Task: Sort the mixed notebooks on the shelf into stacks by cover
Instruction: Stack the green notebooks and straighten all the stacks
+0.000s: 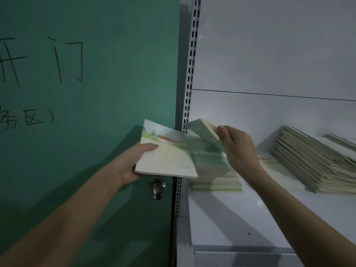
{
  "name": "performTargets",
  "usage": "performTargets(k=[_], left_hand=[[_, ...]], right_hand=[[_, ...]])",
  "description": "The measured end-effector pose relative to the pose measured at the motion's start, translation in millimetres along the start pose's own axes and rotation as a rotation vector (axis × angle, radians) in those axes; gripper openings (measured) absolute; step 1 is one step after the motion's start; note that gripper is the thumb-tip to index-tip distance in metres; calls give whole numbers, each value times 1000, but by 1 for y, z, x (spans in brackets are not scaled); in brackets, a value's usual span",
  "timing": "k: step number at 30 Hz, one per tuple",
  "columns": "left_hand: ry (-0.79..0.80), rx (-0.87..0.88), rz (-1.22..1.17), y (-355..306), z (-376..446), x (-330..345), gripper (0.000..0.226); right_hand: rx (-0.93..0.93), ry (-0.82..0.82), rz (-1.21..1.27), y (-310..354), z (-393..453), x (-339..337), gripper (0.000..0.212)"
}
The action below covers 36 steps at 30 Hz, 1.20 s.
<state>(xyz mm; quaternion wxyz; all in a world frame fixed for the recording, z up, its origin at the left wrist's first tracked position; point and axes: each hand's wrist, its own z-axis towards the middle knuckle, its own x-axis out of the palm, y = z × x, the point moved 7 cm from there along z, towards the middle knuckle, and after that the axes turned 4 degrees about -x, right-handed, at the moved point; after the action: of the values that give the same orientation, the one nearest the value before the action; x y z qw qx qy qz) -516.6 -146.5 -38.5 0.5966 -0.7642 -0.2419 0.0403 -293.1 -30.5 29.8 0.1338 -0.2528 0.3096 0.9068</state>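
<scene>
While your left hand gripped landscape-cover notebook by its left edge, off shelf before green door, your right hand pinched blurred, tilted notebook above low stack. Leaning pile lay right; doorknob sat below held cover.

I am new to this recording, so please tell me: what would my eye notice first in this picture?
Two hands at the centre: the left hand holds a notebook with a landscape cover before the green door, and the right hand tilts up a blurred notebook above a low stack on the white shelf. A leaning pile of notebooks lies at right.
</scene>
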Motion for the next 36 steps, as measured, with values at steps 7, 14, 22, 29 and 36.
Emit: performTargets(k=[7,14,22,29,36], left_hand=[[161,-89,-80,17,5,37,27],[-4,47,-61,15,-5,-31,37],[-99,109,-122,14,-10,-51,45],[-58,83,-145,9,-12,-40,39],[116,15,-86,6,-7,18,64]], right_hand=[[-427,420,-156,66,-43,60,50],[-58,497,-137,8,-23,39,61],[-121,659,-421,-2,-41,61,62],[31,215,37,15,-23,17,32],[-325,435,-95,86,-64,48,55]])
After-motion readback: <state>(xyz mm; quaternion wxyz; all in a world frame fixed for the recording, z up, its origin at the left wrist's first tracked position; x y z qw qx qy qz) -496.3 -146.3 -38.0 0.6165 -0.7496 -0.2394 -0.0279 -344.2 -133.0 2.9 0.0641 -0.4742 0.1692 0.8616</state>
